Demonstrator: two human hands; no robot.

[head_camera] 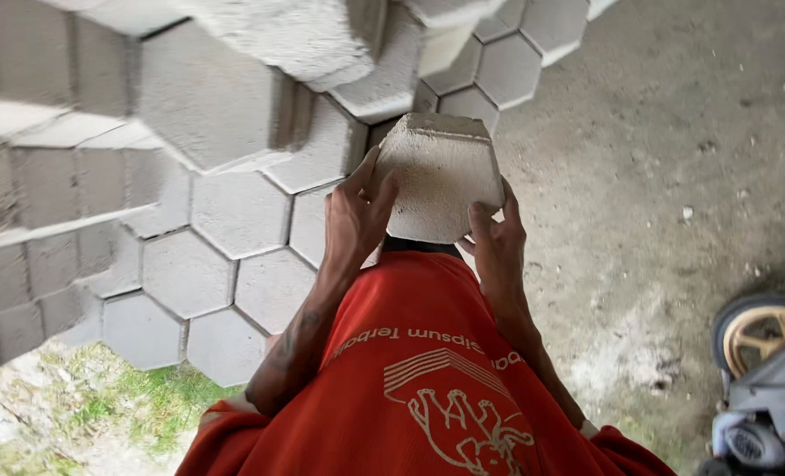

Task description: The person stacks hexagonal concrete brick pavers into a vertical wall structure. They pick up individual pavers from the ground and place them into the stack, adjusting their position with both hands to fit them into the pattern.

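Both the left hand (355, 219) and the right hand (497, 240) are gripping a grey hexagonal paving block (439, 176) by its sides above the ragged edge of the laid hexagon paving (234, 211), bare dirt ground (666, 159) remaining uncovered beyond it.

Soft, even daylight fills the scene, with no hard glare anywhere. The hexagonal concrete block (439, 176) is sharp, its grainy face lit from above, and a dark shadow sits just beneath it. Left of the block, the stacked pavers (48, 176) smear into motion blur (worst at the frame edge) and bend with wide-angle distortion. Right of the block, the bare ground (675, 132) looks dimmer and flat.
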